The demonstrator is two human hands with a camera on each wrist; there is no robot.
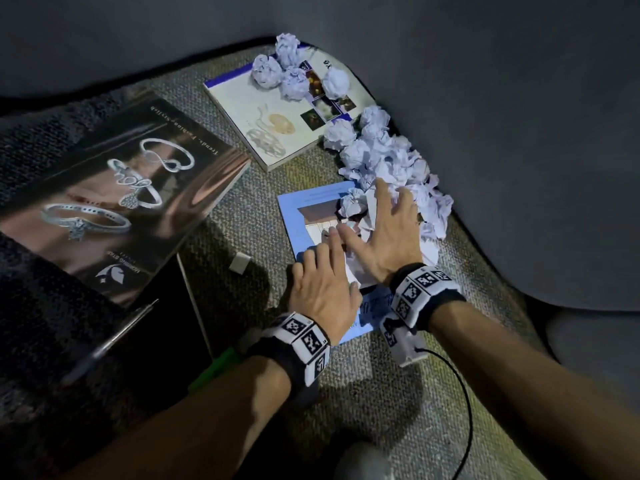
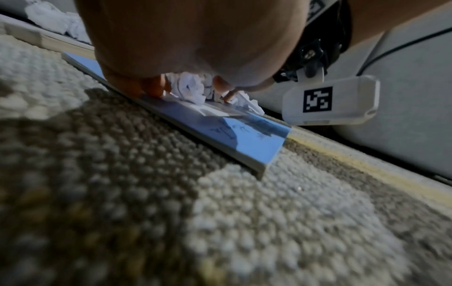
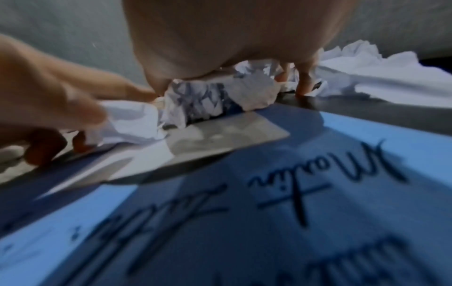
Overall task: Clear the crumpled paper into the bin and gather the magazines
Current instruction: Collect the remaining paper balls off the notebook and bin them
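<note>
A blue magazine lies on the carpet with crumpled white paper on its far end. My left hand rests on the cover, its fingertips touching the paper from the left. My right hand is spread over the paper, palm pressing a ball down. A long heap of paper balls runs behind. A white magazine carries three more balls. A dark jewellery magazine lies at left. No bin is in view.
Grey upholstery curves round the carpet on the right and behind. A small white block, a pen, a green object and a black cable lie near my arms. Dark fabric lies under the jewellery magazine.
</note>
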